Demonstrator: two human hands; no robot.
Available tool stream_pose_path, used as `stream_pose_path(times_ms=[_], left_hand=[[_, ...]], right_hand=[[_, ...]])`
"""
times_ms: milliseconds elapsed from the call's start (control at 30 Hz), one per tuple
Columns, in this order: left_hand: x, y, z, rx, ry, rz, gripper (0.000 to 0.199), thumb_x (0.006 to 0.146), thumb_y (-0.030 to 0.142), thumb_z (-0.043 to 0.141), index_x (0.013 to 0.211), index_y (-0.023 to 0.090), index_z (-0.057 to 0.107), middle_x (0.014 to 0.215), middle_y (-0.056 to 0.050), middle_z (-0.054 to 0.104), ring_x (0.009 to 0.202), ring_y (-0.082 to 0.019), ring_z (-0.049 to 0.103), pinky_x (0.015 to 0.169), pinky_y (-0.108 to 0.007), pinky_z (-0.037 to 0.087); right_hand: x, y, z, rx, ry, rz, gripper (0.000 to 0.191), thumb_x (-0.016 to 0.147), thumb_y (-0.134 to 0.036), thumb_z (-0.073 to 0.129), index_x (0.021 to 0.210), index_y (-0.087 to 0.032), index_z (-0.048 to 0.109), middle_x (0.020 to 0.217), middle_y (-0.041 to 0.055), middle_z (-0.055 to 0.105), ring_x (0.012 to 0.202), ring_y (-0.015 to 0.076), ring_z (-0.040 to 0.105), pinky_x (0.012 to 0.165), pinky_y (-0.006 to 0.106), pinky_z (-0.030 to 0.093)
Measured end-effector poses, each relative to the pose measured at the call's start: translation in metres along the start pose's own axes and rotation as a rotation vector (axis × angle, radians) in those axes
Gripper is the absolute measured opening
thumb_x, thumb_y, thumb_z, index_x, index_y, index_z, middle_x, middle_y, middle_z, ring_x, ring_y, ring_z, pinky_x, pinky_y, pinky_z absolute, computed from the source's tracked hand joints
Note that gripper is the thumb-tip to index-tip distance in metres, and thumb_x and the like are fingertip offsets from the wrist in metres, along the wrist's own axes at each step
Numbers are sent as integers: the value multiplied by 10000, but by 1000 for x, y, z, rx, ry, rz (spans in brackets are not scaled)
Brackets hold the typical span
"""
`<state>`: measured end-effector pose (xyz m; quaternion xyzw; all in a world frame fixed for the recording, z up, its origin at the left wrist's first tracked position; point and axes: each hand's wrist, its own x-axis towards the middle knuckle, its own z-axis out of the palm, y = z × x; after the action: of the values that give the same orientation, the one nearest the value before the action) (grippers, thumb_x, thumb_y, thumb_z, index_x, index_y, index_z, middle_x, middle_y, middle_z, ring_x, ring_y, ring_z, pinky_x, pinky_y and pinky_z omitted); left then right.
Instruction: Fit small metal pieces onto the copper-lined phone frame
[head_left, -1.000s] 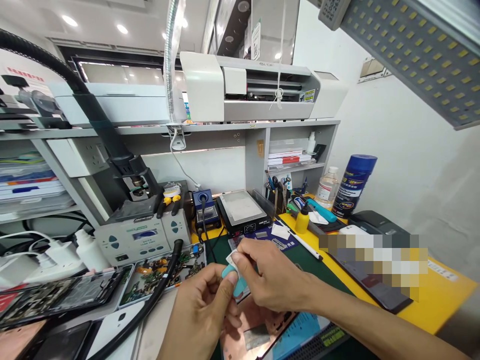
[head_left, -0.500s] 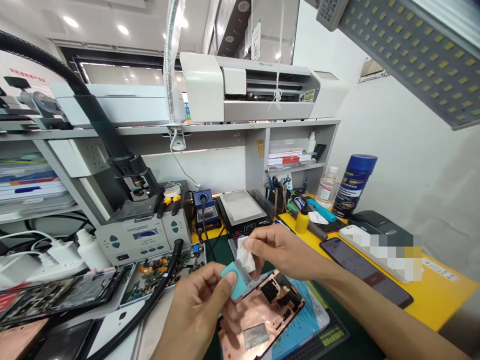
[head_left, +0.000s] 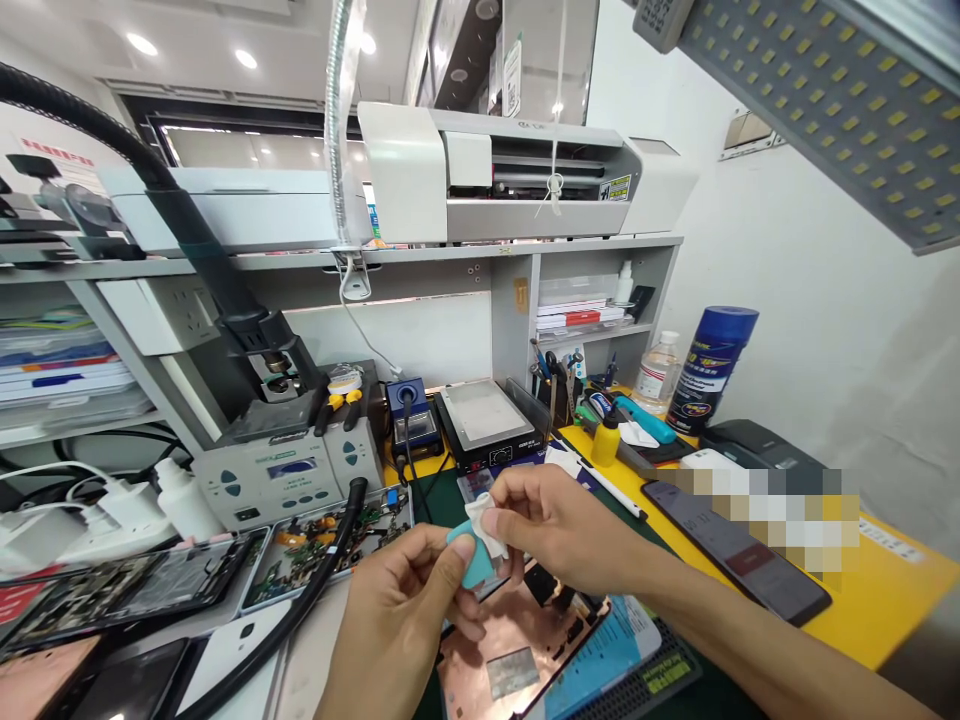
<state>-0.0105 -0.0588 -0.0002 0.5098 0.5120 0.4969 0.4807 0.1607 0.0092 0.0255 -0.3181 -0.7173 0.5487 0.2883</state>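
Left hand [head_left: 409, 605] pinches turquoise tool [head_left: 478, 570]; right hand [head_left: 559, 525] holds white tissue [head_left: 489, 530] against it, above copper-coloured panel [head_left: 556, 632].

Left hand [head_left: 409, 610]: bare; slim fingers; thumbnail [head_left: 464, 545] short; wrist bare to the near edge of view. Right hand [head_left: 559, 530]: bare; slim fingers; bare wrist. Right forearm [head_left: 720, 612]: slender, tapering toward the wrist, bare out to the near right.

1 head-worn view; faces forward, down; hands [head_left: 409, 610] [head_left: 559, 525] near
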Motion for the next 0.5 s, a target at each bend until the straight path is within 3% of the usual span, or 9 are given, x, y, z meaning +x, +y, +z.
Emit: stream_pose_path(times_ms=[133, 333, 500], left_hand=[[-1, 0, 3, -31, 61, 33, 326, 834, 479, 668, 721, 174, 667, 560, 0, 658, 508, -145, 633, 551, -223, 498], [-2, -6, 6, -154, 96, 55, 314, 824, 466, 688, 757, 160, 704, 617, -13, 678, 539, -145, 629, 571, -233, 518], [-2, -4, -1, -132, 89, 70, 311, 833, 461, 682, 747, 162, 685, 528, 1, 648, 465, -145, 621, 493, -222, 483]], right_hand=[[1, 2, 9, 134, 17, 6, 249, 865, -356, 649, 763, -160, 533, 597, -15, 565, 555, 144, 591, 550, 275, 514], [-1, 5, 13, 172, 91, -23, 285, 836, -383, 696, 743, -154, 554, 608, -29, 559, 536, 124, 603, 497, 214, 458], [4, 5, -1, 226, -8, 66, 320, 796, -416, 737, 731, -121, 632, 584, 16, 621, 553, 149, 641, 459, 198, 435]])
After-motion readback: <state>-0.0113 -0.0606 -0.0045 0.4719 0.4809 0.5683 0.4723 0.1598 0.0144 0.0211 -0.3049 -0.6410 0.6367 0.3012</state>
